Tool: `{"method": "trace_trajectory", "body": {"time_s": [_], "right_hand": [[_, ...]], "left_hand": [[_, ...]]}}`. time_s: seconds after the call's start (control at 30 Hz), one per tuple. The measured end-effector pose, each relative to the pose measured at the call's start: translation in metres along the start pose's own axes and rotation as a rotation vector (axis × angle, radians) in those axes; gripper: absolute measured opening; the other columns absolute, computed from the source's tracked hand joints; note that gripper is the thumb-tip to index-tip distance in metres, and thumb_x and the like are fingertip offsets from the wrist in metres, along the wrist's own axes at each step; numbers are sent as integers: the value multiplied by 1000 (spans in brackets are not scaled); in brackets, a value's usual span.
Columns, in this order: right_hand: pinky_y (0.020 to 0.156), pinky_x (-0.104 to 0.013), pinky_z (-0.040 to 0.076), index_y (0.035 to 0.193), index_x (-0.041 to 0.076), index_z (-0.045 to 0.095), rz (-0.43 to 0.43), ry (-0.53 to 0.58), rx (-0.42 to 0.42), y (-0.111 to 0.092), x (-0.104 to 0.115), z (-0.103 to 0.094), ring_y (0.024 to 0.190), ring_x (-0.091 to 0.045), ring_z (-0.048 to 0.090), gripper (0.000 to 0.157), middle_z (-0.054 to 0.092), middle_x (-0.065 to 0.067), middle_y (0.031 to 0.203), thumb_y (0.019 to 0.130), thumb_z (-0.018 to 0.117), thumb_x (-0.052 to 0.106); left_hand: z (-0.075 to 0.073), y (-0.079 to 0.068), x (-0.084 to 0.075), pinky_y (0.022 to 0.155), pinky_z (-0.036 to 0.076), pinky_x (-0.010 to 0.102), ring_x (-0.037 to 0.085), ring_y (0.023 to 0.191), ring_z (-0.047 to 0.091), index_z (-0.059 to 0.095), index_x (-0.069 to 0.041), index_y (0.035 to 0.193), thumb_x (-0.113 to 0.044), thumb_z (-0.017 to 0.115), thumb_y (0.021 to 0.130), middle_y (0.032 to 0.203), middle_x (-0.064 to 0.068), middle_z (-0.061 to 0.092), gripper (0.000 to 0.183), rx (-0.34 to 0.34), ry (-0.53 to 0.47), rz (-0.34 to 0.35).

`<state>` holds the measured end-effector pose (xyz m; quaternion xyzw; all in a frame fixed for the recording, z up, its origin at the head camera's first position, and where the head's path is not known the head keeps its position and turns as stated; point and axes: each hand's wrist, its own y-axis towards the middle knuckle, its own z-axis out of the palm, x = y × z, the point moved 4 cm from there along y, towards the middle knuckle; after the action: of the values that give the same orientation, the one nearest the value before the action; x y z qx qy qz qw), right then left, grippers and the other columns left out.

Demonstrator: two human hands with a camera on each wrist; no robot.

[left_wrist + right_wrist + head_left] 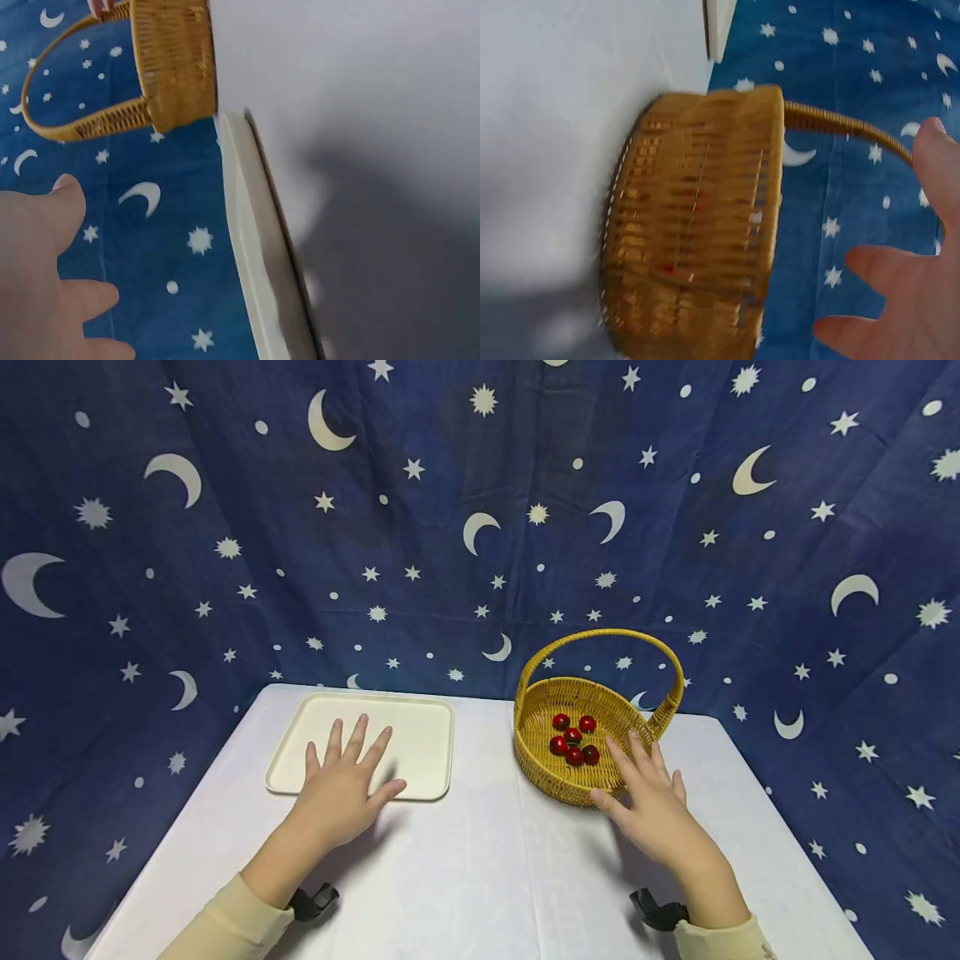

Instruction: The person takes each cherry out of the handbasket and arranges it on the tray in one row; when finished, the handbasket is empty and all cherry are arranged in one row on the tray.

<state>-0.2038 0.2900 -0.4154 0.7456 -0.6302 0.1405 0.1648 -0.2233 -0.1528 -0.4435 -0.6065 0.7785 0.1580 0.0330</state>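
A yellow-brown wicker basket [551,782] with a tall arched handle stands at the back right of the table. Several dark red cherries [573,735] lie on its bottom, grouped near the middle. My right hand [651,806] hovers over the basket's near right rim, fingers spread, holding nothing. To the left is a cream rectangular tray [420,743] with a low rim and nothing visible on it. My left hand [343,789] is held above the tray's near edge with its fingers spread and nothing in them. In the left wrist view, the tray [251,247] shows edge-on below the hand.
A white cloth covers the table [480,877]. Behind and on both sides hangs a dark blue curtain [420,527] with moons and stars, close to the table's back edge. A black strap [315,902] sits on each wrist.
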Motion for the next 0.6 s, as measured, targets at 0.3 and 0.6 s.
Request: {"method": "trace_trajectory", "body": {"time_s": [0.3,0.6], "right_hand": [[114,-86,26,171,23,33,76,137,-162,6,-36,-12,157,-62,23,80,22,-27,177,104,70,47],[109,-38,56,162,16,49,263,438,-244,16,-63,-9,151,-52,45,68,38,-26,170,101,77,30]], "left_hand": [[2,17,-40,123,33,72,52,160,30,37,-15,168,-49,70,102,175,21,31,82,22,-193,155],[3,53,-101,120,48,47,27,143,62,60,-15,153,-27,78,100,151,6,67,57,87,-424,287]]}}
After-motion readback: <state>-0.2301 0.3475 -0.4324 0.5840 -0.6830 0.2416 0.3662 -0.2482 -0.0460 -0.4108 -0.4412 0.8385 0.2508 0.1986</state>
